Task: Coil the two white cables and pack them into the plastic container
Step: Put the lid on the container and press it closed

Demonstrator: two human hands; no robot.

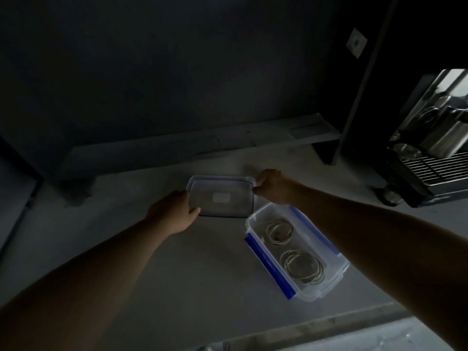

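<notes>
Both hands — left [174,211], right [272,186] — gripping lid [221,198] ends; its white label [221,198] unreadable.

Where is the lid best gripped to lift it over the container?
By its two short ends, one hand from each side. The lid lies flat and wide, and the left hand and right hand already sit at those ends.

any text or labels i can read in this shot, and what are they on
No text is readable.
Lid: a pale rectangular label at its centre, too blurred and dim to read.
Container: no print visible.
Wall plate: no legible marking.
</notes>
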